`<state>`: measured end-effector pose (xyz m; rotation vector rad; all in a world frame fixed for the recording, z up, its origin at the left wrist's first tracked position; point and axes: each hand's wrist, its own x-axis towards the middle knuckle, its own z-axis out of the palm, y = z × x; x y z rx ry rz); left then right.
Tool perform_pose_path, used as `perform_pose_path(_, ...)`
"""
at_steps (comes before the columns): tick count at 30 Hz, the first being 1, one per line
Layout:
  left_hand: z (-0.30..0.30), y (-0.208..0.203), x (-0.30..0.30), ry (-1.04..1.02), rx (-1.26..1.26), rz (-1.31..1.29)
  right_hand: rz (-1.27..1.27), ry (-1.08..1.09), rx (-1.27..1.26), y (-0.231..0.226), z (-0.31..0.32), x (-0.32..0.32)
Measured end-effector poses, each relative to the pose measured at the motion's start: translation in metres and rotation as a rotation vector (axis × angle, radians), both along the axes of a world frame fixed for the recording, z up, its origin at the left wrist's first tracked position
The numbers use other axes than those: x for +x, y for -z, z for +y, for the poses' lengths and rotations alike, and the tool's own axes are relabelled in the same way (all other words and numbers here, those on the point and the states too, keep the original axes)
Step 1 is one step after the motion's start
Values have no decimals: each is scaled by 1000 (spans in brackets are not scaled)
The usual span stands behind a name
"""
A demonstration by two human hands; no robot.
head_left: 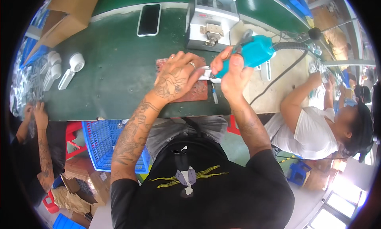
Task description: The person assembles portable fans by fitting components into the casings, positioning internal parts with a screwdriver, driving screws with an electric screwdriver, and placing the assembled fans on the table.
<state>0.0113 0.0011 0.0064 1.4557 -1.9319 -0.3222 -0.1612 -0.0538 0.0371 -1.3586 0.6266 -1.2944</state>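
Observation:
My right hand (233,72) is wrapped round a teal corded power tool (254,52), whose narrow end points left. That end meets a small white plastic piece (205,73). My left hand (177,76) lies over a reddish-brown board (194,94) with its fingers closed against the white piece; most of that piece is hidden by my fingers. Beside the board, just below the tool's tip, lies a thin pen-like tool (214,94) with a blue and white handle.
A grey metal machine (212,20) and a phone (149,20) sit at the back of the green table (107,78). White shower-head-shaped pieces (72,70) stand left. Co-workers flank me. A blue basket (97,145) is below the table edge. A black cable (279,77) crosses at right.

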Motion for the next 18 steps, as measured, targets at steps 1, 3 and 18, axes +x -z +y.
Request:
perform_pose_path(1,3,2,2,23,-84,-38,5,21,33,1,2,6)
perform_pose_path(3,11,15,0,65,-235,-135,2,60,163,-2,12,-4)
perform_pose_path(18,154,16,233,-683,-73,-399,-191,19,112,-16,52,-55)
